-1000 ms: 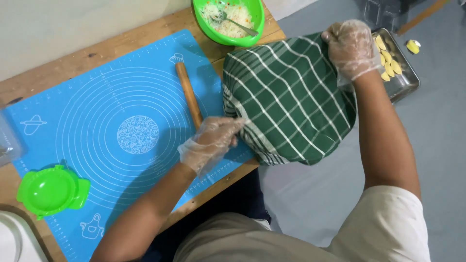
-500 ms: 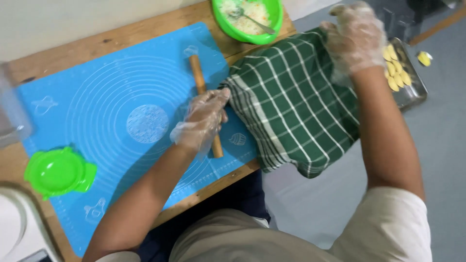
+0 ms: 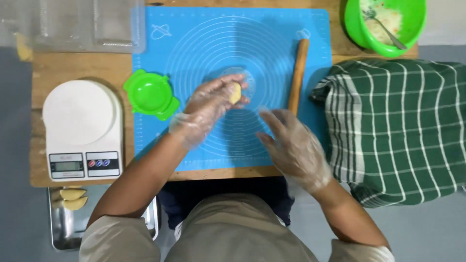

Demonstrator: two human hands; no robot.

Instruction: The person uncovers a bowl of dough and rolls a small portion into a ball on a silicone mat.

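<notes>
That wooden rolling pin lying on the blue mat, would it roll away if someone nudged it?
Probably yes: the long round wooden rolling pin is a smooth cylinder lying flat on the blue silicone mat, so a sideways nudge would likely set it rolling. The mat's grippy-looking surface may slow it. It looks rigid and solid, so it should lift without bending. The right hand hovers near its lower end.

Even, bright light is falling from above over the wooden table [image 3: 77, 73], leaving only soft shadows beside the rolling pin [image 3: 298, 75] and under the forearms. Mild glare is showing on the blue mat [image 3: 204, 43] and the clear plastic gloves. The right hand [image 3: 293, 145] is blurring slightly with motion. The table's far left corner is looking softer and slightly bent.
</notes>
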